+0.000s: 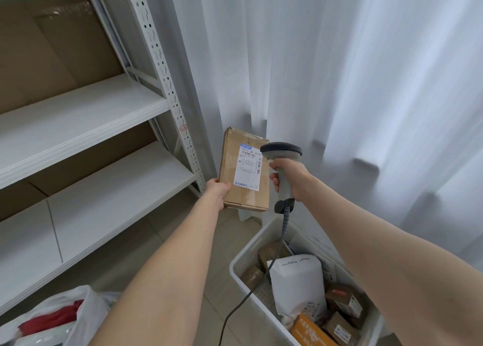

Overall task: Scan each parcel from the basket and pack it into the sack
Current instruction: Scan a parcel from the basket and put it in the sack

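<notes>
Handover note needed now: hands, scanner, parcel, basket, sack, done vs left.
Left hand holds the cardboard parcel upright, label towards the camera.
Right hand grips the barcode scanner, head beside the label's right edge.
Basket, lower right, holds a white mailer bag, an orange box and several small brown boxes.
Sack, lower left, is open with items already inside.
Done: one parcel is up at the scanner; whether the scan has registered cannot be told.
Left: put it in the sack, then scan and pack the rest.

Tiled floor [209, 243], white basket [236, 261], sack [87, 315]
</notes>
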{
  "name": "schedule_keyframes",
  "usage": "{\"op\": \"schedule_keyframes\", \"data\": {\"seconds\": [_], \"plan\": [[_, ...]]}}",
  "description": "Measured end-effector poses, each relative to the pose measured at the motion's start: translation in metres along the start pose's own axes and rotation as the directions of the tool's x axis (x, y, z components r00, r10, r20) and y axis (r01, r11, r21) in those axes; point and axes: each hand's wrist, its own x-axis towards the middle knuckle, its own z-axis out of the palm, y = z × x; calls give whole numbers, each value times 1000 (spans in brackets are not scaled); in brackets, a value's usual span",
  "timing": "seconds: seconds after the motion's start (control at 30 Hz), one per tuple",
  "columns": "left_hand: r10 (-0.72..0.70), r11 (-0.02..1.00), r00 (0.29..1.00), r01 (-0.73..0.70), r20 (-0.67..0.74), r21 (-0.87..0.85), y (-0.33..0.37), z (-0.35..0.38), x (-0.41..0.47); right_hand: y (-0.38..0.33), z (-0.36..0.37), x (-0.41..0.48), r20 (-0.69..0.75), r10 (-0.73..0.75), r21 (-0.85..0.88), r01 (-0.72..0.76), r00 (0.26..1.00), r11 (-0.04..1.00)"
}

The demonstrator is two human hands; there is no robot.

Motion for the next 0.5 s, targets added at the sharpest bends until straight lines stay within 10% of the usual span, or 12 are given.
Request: {"op": "schedule_keyframes", "data": {"seconds": [0.5], "plan": [[-64,988,926,5,-373,-157,-62,-185,-75,88,144,-26,339,114,-98,-85,934,992]]}}
